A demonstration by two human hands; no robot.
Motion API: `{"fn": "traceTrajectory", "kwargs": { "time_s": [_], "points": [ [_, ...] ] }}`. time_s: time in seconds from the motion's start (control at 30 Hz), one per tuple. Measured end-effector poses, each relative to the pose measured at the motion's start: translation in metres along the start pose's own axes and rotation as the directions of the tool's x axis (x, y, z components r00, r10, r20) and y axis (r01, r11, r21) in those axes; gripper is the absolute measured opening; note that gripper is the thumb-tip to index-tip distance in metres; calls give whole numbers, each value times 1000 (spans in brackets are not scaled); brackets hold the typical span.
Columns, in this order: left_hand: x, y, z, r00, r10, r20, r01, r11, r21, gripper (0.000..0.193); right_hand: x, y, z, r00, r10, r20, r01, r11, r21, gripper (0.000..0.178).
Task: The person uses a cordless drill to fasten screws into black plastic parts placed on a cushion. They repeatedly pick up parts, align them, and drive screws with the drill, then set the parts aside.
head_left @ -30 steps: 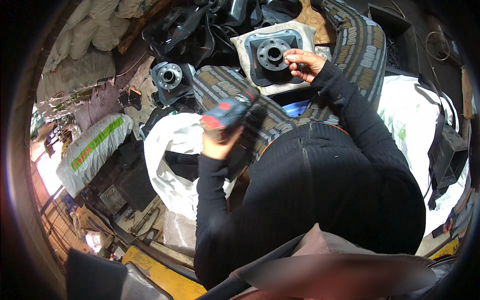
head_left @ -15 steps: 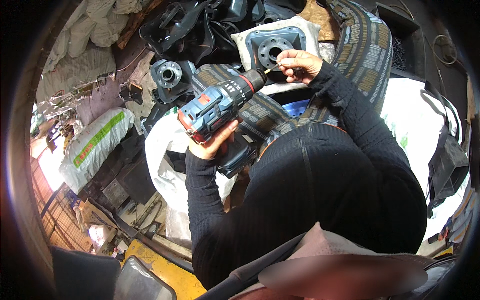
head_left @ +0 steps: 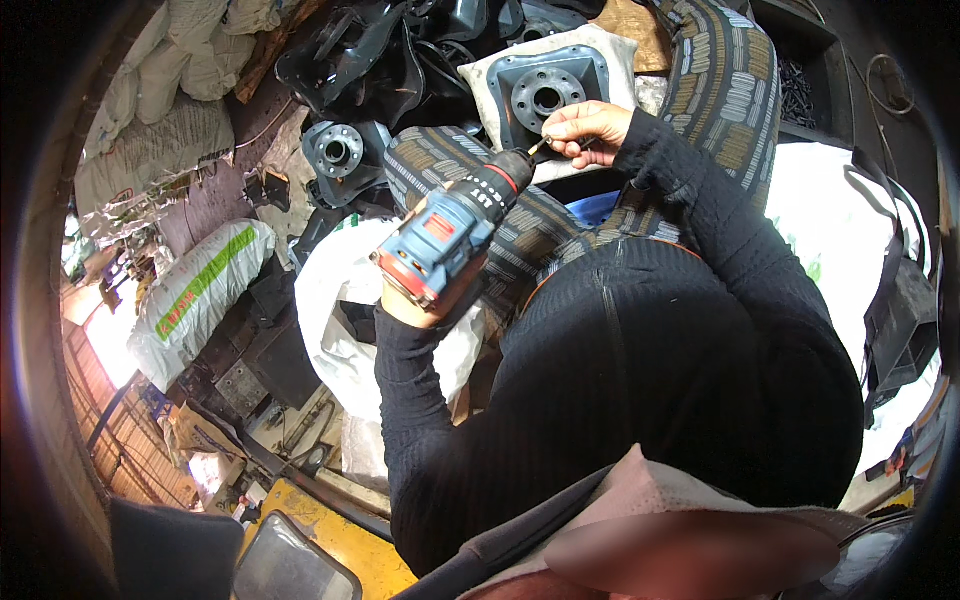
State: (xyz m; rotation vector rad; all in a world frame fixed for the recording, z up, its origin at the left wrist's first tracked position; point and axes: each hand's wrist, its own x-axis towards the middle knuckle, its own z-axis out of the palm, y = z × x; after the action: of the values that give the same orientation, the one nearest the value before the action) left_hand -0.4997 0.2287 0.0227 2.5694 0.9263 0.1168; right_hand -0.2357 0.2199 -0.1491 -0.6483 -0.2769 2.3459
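Observation:
My left hand [head_left: 415,305] is wrapped round the grip of a blue and black cordless drill [head_left: 440,235], its chuck pointing up and right. A short brass-coloured bit [head_left: 537,148] sticks out of the chuck. At the bit's tip, the fingers of my right hand [head_left: 590,132] are pinched together; what lies between them is too small to make out. Just beyond, a grey metal flange part [head_left: 590,75] with a round, holed hub rests on a pale cushion-like pad [head_left: 622,90] between my knees. The drill's grip and battery are mostly hidden.
Black metal parts [head_left: 370,60] are heaped at the far side, with another hubbed part [head_left: 340,150] left of my leg. A dark bin [head_left: 797,95] of small black pieces stands far right. White sacks [head_left: 205,300] lie at left, and a yellow surface [head_left: 300,520] shows at lower left.
The drill has rolled in my left hand, so its battery no longer shows. The bit and my right fingers stay together, shifted slightly left and down.

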Motion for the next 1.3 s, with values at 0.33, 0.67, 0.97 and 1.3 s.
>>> {"fn": "traceTrajectory", "kwargs": {
  "time_s": [0.33,0.67,0.97,1.3],
  "points": [
    [-16,-4,4,992,-127,-13,124,983,-133,53,2,-2,5,1000,-23,4,23,997,79,15],
    [-9,-1,14,996,-48,80,39,993,111,40,1,0,8,997,49,-57,-50,998,-23,20],
    [-14,1,4,986,-143,87,147,988,-40,50,-4,1,8,995,-30,-96,25,998,-49,36],
    [-6,-6,-4,820,-533,207,571,783,-247,24,-12,-2,-46,825,-419,-379,375,908,-187,33]
  ]
}}
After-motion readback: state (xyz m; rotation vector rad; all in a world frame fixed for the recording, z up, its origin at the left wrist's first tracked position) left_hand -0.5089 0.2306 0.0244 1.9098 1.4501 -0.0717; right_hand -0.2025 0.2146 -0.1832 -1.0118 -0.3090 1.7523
